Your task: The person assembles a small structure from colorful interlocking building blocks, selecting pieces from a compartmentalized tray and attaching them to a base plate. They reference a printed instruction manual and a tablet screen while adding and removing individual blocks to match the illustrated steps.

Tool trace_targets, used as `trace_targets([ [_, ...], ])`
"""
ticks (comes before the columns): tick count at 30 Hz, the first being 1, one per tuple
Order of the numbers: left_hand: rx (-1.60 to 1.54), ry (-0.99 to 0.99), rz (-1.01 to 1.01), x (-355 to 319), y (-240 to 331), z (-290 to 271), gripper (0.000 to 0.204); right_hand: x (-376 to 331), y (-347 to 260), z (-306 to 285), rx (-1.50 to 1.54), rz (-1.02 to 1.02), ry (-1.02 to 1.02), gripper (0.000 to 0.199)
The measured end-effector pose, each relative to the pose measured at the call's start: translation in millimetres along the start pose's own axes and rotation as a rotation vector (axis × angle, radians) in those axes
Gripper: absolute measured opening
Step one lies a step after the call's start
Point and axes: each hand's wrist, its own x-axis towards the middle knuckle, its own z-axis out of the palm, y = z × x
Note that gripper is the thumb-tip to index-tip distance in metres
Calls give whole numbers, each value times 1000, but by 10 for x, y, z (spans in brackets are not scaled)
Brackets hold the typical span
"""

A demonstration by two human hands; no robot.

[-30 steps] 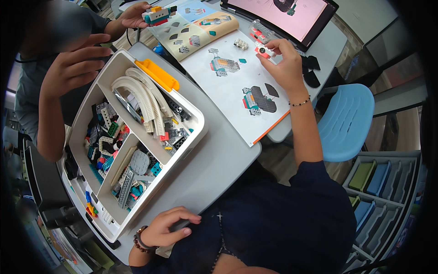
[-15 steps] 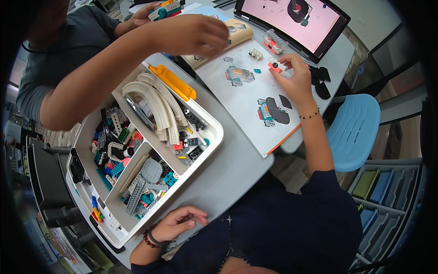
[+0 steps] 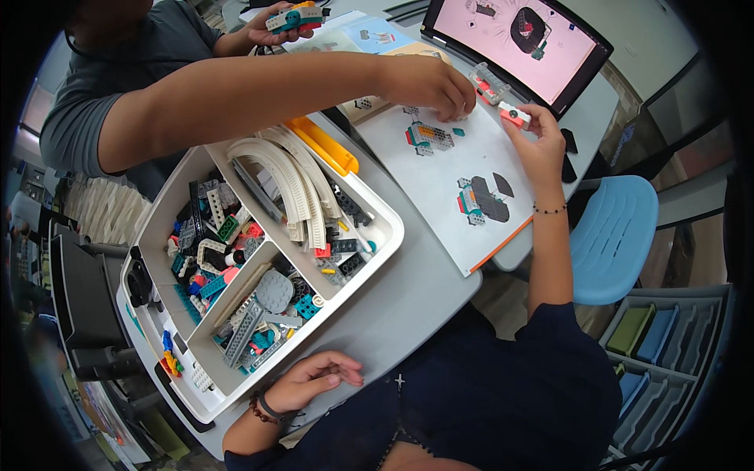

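Note:
My right hand (image 3: 542,145) pinches a small white and coral brick assembly (image 3: 514,116) above the right edge of the open instruction booklet (image 3: 463,243). My left hand (image 3: 314,381) rests at the near edge of the table, beside the sorting tray (image 3: 385,235); its fingers are loosely bent and nothing is in them. A co-worker's hand (image 3: 432,85) reaches across the booklet, fingers bent down over small white pieces that it mostly hides. Just beyond lies a clear and coral brick piece (image 3: 488,83). The co-worker's other hand holds a teal, white and orange brick model (image 3: 297,19).
The tray's compartments hold mixed bricks, and white curved tracks (image 3: 283,177) lie across one. A yellow bin (image 3: 322,145) sits at its far side. A laptop (image 3: 518,43) stands at the back. Black pieces (image 3: 568,157) lie beyond my right wrist; a blue chair (image 3: 616,239) stands right.
The co-worker's arm has stretched farther right, and that hand has come down over the white pieces. My right hand still holds the brick assembly. The whole view has shifted slightly.

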Motion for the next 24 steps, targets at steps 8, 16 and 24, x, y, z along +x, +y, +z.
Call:
trace_targets([
  [8,-36,-3,0,3,-13,-16,31,-4,140,-105,-176,193,-22,24],
  [16,-15,3,0,-3,-4,-12,32,13,-25,-78,-272,197,-73,23],
  [24,13,18,-6,15,6,13,32,187,-838,427,19,-250,-655,46],
])
